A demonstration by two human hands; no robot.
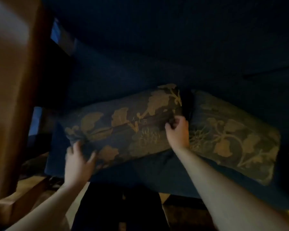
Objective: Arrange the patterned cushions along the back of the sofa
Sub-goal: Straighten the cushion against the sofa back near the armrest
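Two dark cushions with gold leaf patterns lie side by side on a dark blue sofa point(140, 67). The left cushion point(123, 124) is tilted, its right end higher. My left hand point(78, 160) grips its lower left corner. My right hand point(178, 130) pinches its right edge, where it meets the right cushion point(232, 135). The right cushion rests against the sofa back and slopes down to the right. The room is dim.
A tall wooden panel point(15, 89) stands close on the left. The sofa seat's front edge point(157, 180) runs below the cushions, with light flooring point(77, 202) under it. A dark shape point(117, 205) sits low in the middle.
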